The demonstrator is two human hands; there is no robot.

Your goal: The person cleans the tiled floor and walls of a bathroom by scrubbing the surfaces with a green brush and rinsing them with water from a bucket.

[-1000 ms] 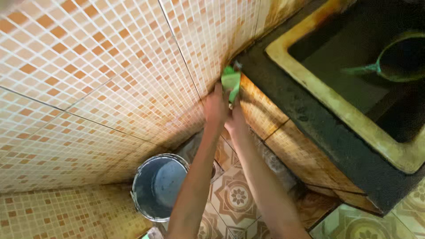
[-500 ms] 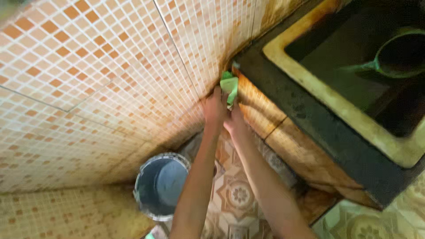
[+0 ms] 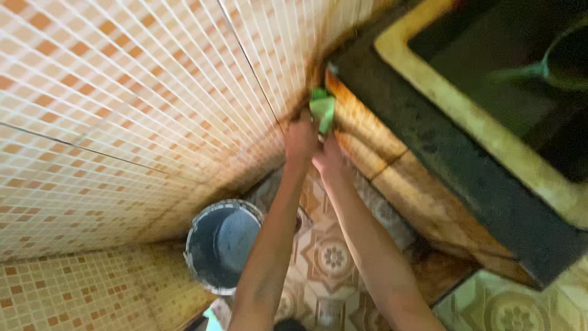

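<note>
In the corner, hands (image 3: 312, 147) on green cloth (image 3: 322, 109)

Both bare forearms rise from bottom centre of frame, converging toward upper middle. Left hand (image 3: 299, 138) and right hand (image 3: 329, 158) side by side, touching, backs toward camera. Fingers curled closed, both grips clenched together. Left arm nearly straight, right arm angled in from lower right.
</note>
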